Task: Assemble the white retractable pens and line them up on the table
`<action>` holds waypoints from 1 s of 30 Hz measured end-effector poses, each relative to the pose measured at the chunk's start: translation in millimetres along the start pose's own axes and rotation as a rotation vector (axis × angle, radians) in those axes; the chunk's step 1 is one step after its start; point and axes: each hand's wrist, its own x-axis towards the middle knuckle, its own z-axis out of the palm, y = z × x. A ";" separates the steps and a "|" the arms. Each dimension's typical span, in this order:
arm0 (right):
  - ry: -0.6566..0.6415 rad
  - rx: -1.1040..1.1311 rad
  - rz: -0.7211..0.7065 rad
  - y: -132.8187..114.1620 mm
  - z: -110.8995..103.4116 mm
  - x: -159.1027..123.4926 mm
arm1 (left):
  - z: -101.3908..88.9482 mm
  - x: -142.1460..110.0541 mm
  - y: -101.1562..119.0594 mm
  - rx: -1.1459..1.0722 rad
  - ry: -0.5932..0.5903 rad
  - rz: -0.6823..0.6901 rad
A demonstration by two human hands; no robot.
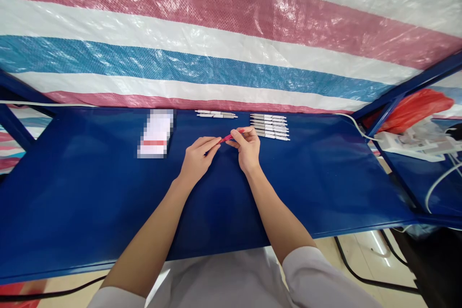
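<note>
A slim red pen (227, 138) is held level between both hands over the middle of the table. My left hand (197, 156) is closed, pinching its left end with thumb and fingertips. My right hand (249, 150) is closed around the other end, and its fingers cover part of the pen. Just behind and right of my right hand lies a stack-like row of several white pens (270, 127), side by side. A smaller group of white and grey pens (216, 114) lies near the back edge, beyond my hands.
The blue table (108, 211) spans the view. On its left lies a pixelated, phone-like rectangle (155, 134). Striped plastic sheeting (231, 33) hangs behind. At right, beyond the blue frame, are a red plastic bag (415, 110), a white power strip (411, 147) and cables.
</note>
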 end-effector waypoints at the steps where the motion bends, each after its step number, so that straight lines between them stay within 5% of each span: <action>1: -0.006 -0.001 -0.005 0.2 -0.3 0.1 | 0.2 0.0 0.5 -0.008 -0.006 -0.008; 13: -0.037 0.008 0.035 -2.8 -5.1 -1.0 | -1.3 1.8 3.3 -0.144 -0.063 -0.157; 21: 0.082 -0.002 0.031 -1.0 -1.7 0.1 | 0.8 -0.3 4.7 -0.071 -0.061 -0.084; 30: -0.037 0.020 0.020 -1.8 -4.4 -0.8 | 0.5 2.5 4.7 -0.155 -0.096 -0.177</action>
